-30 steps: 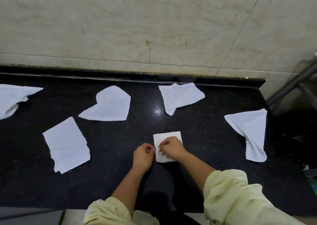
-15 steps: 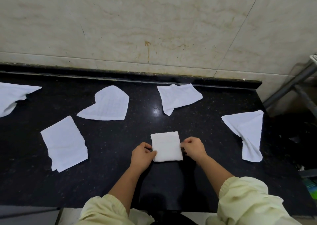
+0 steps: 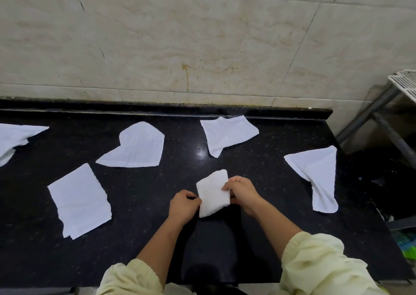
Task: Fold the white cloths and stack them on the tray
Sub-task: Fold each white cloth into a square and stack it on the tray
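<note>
Left hand (image 3: 183, 207) pinches the folded cloth (image 3: 213, 193) at its left edge. Right hand (image 3: 242, 191) grips the right edge, cloth tilted over the counter (image 3: 146, 238)

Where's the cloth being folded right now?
In the head view, the small folded cloth is at the front centre of the black counter, pinched between the left hand and right hand, with the triangular cloth to its right.

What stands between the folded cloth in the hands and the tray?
Cannot tell: no tray shows in this view. The left hand and right hand both pinch the folded cloth; bare black countertop lies around it.
</note>
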Available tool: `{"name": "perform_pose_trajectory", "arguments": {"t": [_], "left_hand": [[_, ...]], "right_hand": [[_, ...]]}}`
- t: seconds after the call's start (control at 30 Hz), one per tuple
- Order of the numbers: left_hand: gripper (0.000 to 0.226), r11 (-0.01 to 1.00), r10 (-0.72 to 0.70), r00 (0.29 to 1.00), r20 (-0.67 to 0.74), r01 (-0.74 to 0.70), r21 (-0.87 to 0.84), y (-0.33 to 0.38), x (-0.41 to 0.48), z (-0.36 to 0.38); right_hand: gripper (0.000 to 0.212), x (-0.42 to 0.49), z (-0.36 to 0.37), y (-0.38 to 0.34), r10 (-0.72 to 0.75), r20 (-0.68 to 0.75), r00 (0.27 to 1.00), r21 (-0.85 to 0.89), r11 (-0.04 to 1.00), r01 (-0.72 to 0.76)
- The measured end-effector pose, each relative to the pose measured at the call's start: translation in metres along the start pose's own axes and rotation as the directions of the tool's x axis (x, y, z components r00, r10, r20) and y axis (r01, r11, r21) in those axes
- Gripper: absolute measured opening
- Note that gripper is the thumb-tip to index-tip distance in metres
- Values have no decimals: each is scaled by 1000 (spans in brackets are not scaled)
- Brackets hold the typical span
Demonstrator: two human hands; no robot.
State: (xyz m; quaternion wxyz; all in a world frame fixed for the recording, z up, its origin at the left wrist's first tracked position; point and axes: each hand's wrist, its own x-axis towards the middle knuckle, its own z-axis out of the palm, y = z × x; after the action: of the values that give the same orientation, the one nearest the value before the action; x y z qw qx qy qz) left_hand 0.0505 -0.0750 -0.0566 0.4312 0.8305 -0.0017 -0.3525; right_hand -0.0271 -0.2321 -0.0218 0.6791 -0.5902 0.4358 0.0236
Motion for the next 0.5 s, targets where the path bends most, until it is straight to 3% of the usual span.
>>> {"name": "perform_pose_trajectory", "arguments": {"t": [0.07,0.13,0.2,0.33,0.5], "left_hand": [[17,962,-71,993,92,92,-255,12,-7,1],[28,872,-127,949,288,246,-424,26,-12,1],[37,817,-100,896,433,322,-478,37,-13,2],[39,733,-40,888,457,337,-591,59,-9,14],[35,828,28,867,498,259,-497,101,-13,36]], "right_hand": [[18,-5,0,-13,-39,26,999,25,999,39],[17,-10,-4,-26,-71,49,996,62,996,68],[14,-15,-12,-35,-89,56,994,96,992,83],[10,-22,-35,-48,-96,32,995,159,983,90],[19,-29,-81,-48,-50,-138,989,197,977,77]]}}
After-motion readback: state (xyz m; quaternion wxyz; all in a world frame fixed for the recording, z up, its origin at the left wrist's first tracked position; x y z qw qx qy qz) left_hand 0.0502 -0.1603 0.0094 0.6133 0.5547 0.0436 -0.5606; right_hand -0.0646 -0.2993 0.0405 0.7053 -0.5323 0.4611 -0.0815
